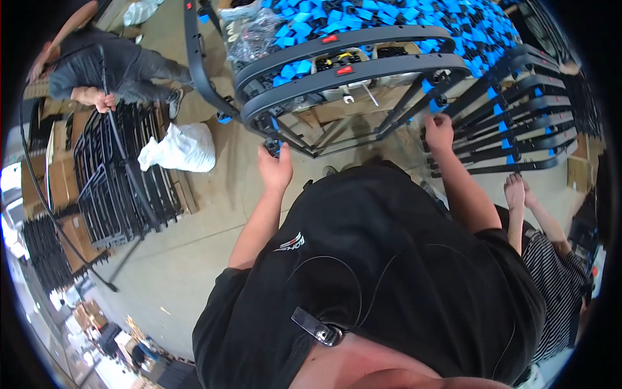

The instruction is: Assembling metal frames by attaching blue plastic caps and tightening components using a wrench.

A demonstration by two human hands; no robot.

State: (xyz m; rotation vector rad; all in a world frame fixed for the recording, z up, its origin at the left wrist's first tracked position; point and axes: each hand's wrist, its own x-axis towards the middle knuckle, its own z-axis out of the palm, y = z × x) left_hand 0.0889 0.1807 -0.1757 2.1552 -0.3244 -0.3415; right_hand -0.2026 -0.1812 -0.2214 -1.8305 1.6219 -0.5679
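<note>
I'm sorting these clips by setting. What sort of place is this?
Likely a factory assembly floor or workshop. A heap of blue-and-black parts fills the bench, stacks of black metal frames stand on the concrete floor, and both hands, left hand and right hand, grip a dark frame.

A dark grey curved frame (353,70) with 2 arched bars, each bearing a small red tag, and thin black rods below stands tilted over a heap of blue-and-black clips (414,19).

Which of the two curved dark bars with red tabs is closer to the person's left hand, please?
The lower curved bar: its left end bends down toward the left hand, which grips the frame just below it. The upper curved bar lies farther away, nearer the blue parts.
</note>
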